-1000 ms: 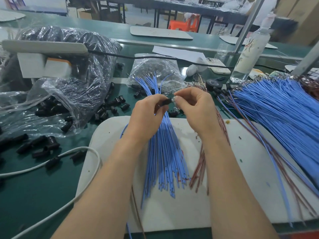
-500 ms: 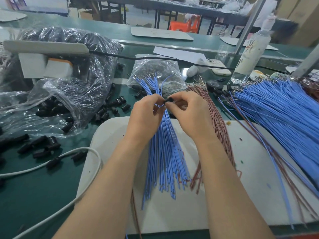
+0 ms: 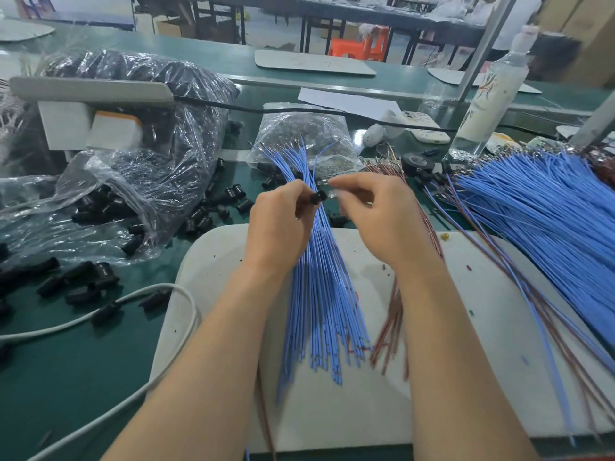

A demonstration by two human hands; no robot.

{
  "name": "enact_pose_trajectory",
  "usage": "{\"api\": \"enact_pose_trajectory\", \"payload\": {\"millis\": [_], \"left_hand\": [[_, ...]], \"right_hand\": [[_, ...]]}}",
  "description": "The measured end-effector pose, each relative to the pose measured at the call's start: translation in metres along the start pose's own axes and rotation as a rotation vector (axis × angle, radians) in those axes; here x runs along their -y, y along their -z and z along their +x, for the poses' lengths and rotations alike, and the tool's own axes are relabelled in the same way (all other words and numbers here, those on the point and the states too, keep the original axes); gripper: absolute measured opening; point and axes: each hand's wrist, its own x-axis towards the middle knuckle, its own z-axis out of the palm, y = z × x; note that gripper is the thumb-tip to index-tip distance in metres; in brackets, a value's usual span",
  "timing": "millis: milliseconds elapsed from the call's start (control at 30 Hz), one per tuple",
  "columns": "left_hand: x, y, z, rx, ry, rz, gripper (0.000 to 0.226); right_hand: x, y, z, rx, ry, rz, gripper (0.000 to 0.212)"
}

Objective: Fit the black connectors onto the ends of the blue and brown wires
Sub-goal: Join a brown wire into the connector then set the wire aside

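A single black connector (image 3: 318, 197) is pinched between the thumb and fingertips of the left hand (image 3: 279, 224), raised over the far edge of the white mat (image 3: 466, 327). Its outer end shows and the rest is hidden by the fingers. The right hand (image 3: 379, 221) is just beside it above the same edge, fingers curled with the tips drawn together. Those tips are smeared by motion blur, so I cannot tell whether they hold a wire end.

Under both hands a sheaf of blue wires (image 3: 322, 311) lies along the middle of the mat, its far ends fanning out past the mat's far edge. A thinner bunch of brown wires (image 3: 394, 324) lies close on its right, mostly hidden by the right forearm. A much bigger blue heap (image 3: 549, 211) crosses the mat's right corner and is cut off by the frame.

Left of the mat, loose connectors (image 3: 83, 284) are scattered on the green table (image 3: 66, 394) beside a clear plastic bag (image 3: 149, 134) whose contents read only as dark shapes. A white cable (image 3: 166, 287) curves along the mat's left side.

Beyond the mat's far edge are a smaller bag (image 3: 306, 131), a phone (image 3: 424, 128) and a plastic bottle (image 3: 489, 94) whose label marks are too blurred to read.
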Motion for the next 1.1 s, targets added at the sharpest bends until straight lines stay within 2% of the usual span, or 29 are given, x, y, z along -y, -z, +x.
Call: {"api": "enact_pose_trajectory", "payload": {"millis": [233, 567, 967, 1100], "left_hand": [[-0.003, 0.001, 0.0, -0.009, -0.01, -0.058, 0.005], [-0.003, 0.001, 0.0, 0.005, -0.045, -0.032, 0.008], [-0.009, 0.002, -0.001, 0.02, -0.082, 0.119, 0.01], [-0.011, 0.003, -0.003, 0.124, -0.077, 0.095, 0.013]], "right_hand": [[0.003, 0.009, -0.003, 0.007, -0.003, 0.188, 0.01], [0.007, 0.004, -0.005, -0.021, 0.024, 0.07, 0.008], [0.004, -0.005, -0.001, -0.079, -0.048, 0.02, 0.01], [-0.005, 0.0, 0.001, -0.066, -0.085, 0.025, 0.011]]}}
